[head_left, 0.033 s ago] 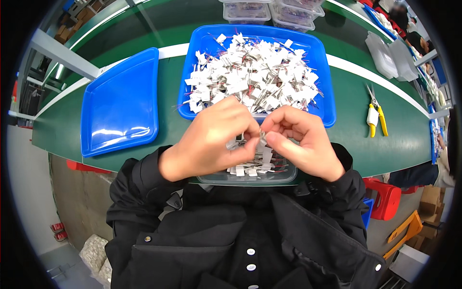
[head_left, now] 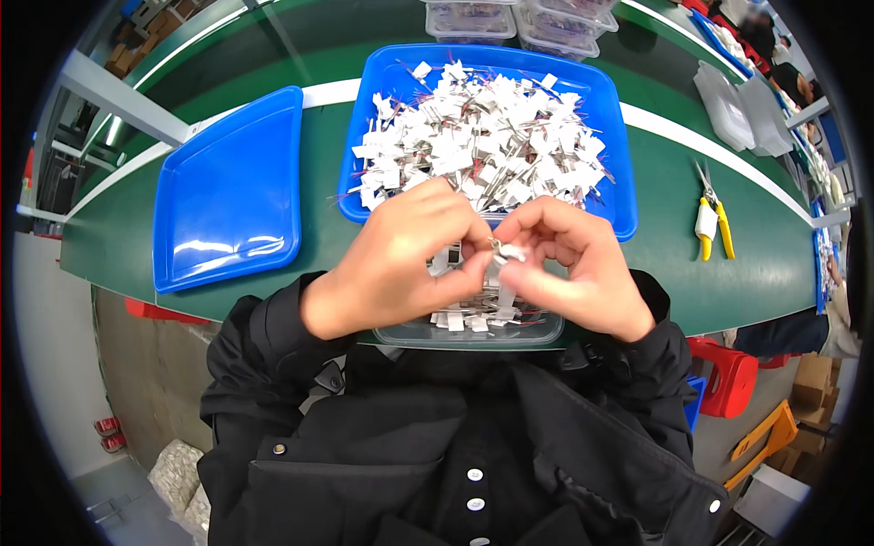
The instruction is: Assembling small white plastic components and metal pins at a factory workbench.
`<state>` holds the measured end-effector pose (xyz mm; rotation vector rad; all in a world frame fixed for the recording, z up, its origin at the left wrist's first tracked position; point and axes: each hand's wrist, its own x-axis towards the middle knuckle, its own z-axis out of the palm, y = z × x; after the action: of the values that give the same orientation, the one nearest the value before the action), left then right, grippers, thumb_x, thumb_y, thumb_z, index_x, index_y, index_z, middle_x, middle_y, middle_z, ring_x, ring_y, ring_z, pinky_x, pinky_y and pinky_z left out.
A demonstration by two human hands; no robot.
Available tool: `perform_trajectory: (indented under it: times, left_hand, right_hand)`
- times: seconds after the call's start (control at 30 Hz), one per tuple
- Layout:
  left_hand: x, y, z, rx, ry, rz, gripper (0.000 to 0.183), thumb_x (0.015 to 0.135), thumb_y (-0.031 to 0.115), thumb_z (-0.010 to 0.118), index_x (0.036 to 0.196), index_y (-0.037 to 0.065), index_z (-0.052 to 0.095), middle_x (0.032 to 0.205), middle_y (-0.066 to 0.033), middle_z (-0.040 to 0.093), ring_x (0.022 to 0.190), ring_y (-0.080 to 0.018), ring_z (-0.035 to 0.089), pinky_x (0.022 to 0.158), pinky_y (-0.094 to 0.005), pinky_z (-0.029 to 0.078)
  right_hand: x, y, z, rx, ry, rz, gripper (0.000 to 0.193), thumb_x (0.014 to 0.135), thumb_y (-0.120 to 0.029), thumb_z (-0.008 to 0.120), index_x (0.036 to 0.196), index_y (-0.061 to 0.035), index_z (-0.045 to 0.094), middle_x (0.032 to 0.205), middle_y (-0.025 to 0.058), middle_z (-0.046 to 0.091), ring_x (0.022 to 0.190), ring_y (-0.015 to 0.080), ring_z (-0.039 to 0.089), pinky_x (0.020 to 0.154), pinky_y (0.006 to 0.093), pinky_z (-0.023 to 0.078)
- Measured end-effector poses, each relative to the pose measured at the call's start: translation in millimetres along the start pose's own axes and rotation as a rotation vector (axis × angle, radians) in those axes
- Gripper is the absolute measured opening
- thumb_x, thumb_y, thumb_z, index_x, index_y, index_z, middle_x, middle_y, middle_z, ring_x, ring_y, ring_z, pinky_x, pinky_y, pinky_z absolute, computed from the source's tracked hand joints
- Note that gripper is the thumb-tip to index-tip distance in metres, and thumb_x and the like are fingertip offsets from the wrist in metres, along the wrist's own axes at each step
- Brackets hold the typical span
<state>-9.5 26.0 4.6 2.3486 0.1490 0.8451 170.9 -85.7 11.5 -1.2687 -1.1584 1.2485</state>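
Note:
My left hand (head_left: 405, 259) and my right hand (head_left: 574, 268) meet fingertip to fingertip above a see-through plastic tub (head_left: 469, 338). Between them is a small white-tagged wire part (head_left: 510, 252); the left thumb and forefinger pinch its thin metal-looking end, and the right thumb and forefinger hold its white piece. My fingers hide much of it. White tags, grey leads and thin red wires lie in the tub below. Just beyond my hands, a blue tray (head_left: 624, 196) is heaped with many like parts (head_left: 492, 136).
An upturned or bare blue tray (head_left: 232, 196) lies at the left on the green table (head_left: 669, 282). Yellow-handled snips (head_left: 713, 218) lie at the right. Stacked see-through boxes (head_left: 469, 20) stand at the back, with more tubs (head_left: 742, 109) back right. A red stool (head_left: 728, 375) is below the table.
The right thumb and forefinger have shifted a little apart, so that the white piece between my hands shows more. The left hand has hardly moved.

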Motion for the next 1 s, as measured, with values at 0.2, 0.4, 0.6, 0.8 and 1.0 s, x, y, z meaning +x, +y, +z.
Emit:
perform_trajectory:
  times: [0.2, 0.4, 0.6, 0.8, 1.0]
  left_hand:
    - [-3.3, 3.9, -5.7, -0.212, -0.097, -0.21, 0.011, 0.075, -0.001, 0.07, 0.084, 0.002, 0.065, 0.056, 0.0001, 0.058, 0.044, -0.0054, 0.043, 0.043, -0.0228, 0.032]
    - [-3.2, -0.8, -8.2, -0.195, 0.235, -0.508, 0.009, 0.082, 0.002, 0.071, 0.088, 0.0, 0.066, 0.063, 0.0059, 0.059, 0.057, 0.0023, 0.048, 0.049, -0.0173, 0.035]
    - [-3.0, 5.3, -28.1, 0.147, -0.358, -0.118, 0.018, 0.067, 0.011, 0.079, 0.077, 0.007, 0.065, 0.071, -0.0028, 0.059, 0.077, -0.0257, 0.054, 0.067, -0.0348, 0.046]
    - [-5.0, 4.4, -20.4, 0.157, -0.276, -0.092, 0.015, 0.07, 0.005, 0.074, 0.075, 0.005, 0.06, 0.074, -0.0042, 0.059, 0.075, -0.0259, 0.057, 0.067, -0.0358, 0.047]
    - [2.6, 5.7, -14.7, -0.072, -0.042, -0.105, 0.016, 0.073, 0.002, 0.076, 0.082, 0.002, 0.062, 0.075, -0.0077, 0.063, 0.074, -0.0232, 0.063, 0.066, -0.0317, 0.048]
  right_hand:
    - [3.1, 5.4, -5.1, -0.258, -0.027, -0.228, 0.008, 0.088, -0.006, 0.067, 0.093, -0.0002, 0.067, 0.081, 0.0021, 0.058, 0.064, 0.0065, 0.048, 0.058, 0.0238, 0.039]
    - [9.3, 6.0, 6.9, -0.46, 0.169, -0.406, 0.015, 0.085, -0.006, 0.069, 0.1, -0.0021, 0.066, 0.082, 0.0011, 0.06, 0.068, 0.0074, 0.051, 0.058, 0.024, 0.039]
    - [8.0, 6.8, 4.4, -0.428, 0.184, -0.309, 0.019, 0.083, -0.007, 0.071, 0.101, -0.003, 0.066, 0.079, 0.0016, 0.06, 0.069, 0.009, 0.053, 0.058, 0.0246, 0.039]
    - [6.2, 4.1, 2.3, -0.465, 0.144, -0.347, 0.019, 0.082, -0.008, 0.073, 0.1, -0.0032, 0.067, 0.078, 0.0017, 0.06, 0.068, 0.0099, 0.053, 0.058, 0.0249, 0.04]
    - [2.0, 6.8, 5.7, -0.104, 0.131, -0.184, 0.017, 0.088, -0.01, 0.071, 0.102, 0.0006, 0.069, 0.089, 0.0051, 0.067, 0.076, 0.0094, 0.059, 0.065, 0.0244, 0.046]
